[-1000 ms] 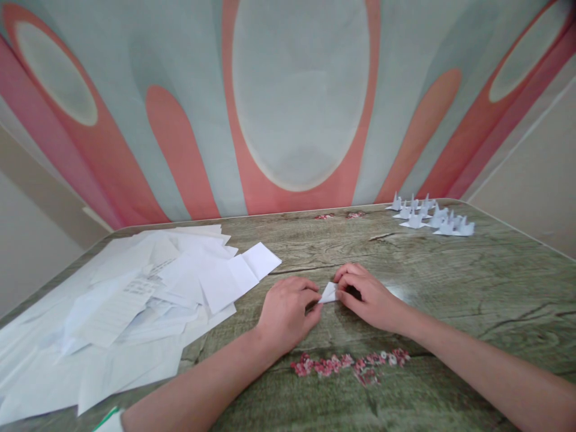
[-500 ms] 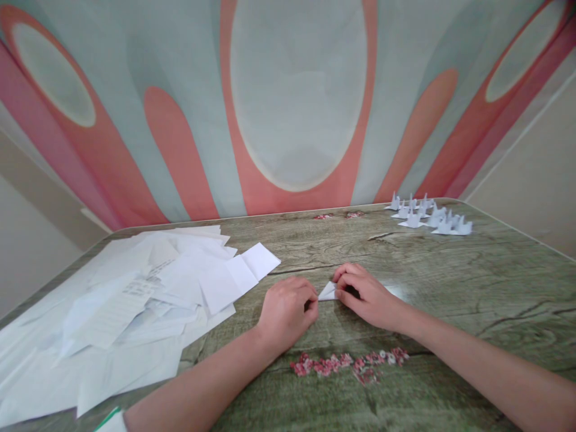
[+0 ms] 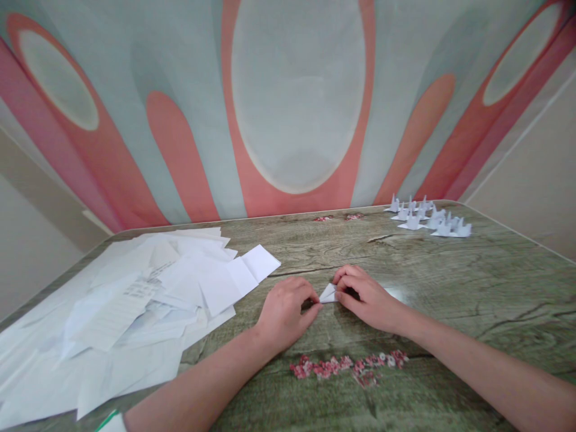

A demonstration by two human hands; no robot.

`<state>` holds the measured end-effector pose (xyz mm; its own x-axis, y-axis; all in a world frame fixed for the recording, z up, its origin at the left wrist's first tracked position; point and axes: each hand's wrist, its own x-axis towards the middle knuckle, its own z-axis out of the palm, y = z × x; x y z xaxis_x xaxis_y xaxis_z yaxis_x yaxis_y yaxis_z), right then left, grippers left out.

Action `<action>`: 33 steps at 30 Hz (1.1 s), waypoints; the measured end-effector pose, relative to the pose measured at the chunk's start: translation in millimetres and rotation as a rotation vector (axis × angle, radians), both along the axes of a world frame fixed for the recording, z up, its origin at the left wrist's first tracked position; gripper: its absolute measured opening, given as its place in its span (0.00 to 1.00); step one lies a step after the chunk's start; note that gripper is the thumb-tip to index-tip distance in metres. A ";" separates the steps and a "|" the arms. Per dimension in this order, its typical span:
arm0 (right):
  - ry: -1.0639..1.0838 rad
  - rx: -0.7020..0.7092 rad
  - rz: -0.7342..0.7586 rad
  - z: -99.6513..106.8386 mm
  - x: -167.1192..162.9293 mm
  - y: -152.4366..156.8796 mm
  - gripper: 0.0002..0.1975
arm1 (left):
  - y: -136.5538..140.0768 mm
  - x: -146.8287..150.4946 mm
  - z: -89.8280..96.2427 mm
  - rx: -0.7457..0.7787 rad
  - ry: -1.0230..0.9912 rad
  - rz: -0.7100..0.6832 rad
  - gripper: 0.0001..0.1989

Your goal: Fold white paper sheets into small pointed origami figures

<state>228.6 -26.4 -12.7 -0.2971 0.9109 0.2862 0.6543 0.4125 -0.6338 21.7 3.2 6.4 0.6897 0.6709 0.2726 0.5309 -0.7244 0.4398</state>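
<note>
A small piece of white folded paper (image 3: 330, 293), shaped to a point on its left, lies between my hands at the middle of the table. My left hand (image 3: 288, 307) pinches its left tip between thumb and forefinger. On the other side, my right hand (image 3: 366, 298) has its thumb and curled fingers closed on the paper, covering its right end. Several white folded paper cranes (image 3: 411, 221) stand together at the table's far right.
A wide, loose pile of white paper sheets (image 3: 121, 318) covers the table's left side. One creased sheet (image 3: 261, 263) juts out toward the middle. The wood-grain table (image 3: 450, 288) bears pink flower prints (image 3: 333, 365) near me. Behind it hangs a coral and grey-green patterned backdrop (image 3: 297, 102).
My left thumb and forefinger have come together on the paper's left tip. The right hand keeps its hold, almost unmoved. The view has shifted very slightly.
</note>
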 end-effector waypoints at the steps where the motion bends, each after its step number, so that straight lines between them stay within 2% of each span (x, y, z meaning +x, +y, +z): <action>1: 0.001 0.002 0.000 0.1 -0.1 0.1 0.06 | 0.7 0.7 -0.8 -0.008 0.000 0.011 0.01; 5: 0.002 0.008 -0.004 -0.5 -0.6 0.3 0.06 | 2.5 2.4 0.3 -0.029 0.008 0.019 0.02; 7: 0.003 0.002 -0.005 -0.6 -0.7 -0.2 0.06 | 2.5 1.9 3.5 -0.016 0.007 -0.036 0.04; 11: -0.002 -0.003 -0.007 0.2 -0.1 -1.2 0.06 | 2.0 0.1 8.0 0.039 0.047 -0.206 0.16; 14: 0.001 0.008 -0.008 0.0 0.3 -0.8 0.06 | 2.1 0.0 7.1 0.035 0.106 -0.262 0.17; 21: -0.002 0.024 -0.024 -2.1 -1.2 0.0 0.06 | 4.5 1.6 11.0 0.003 0.105 -0.302 0.18; 27: 0.023 0.037 -0.035 2.2 -3.8 -1.5 0.07 | 5.5 -5.2 14.5 0.121 0.248 -0.370 0.18; 33: 0.038 0.035 -0.043 2.9 -3.8 -2.0 0.08 | 1.5 -5.8 14.1 0.224 0.344 -0.356 0.21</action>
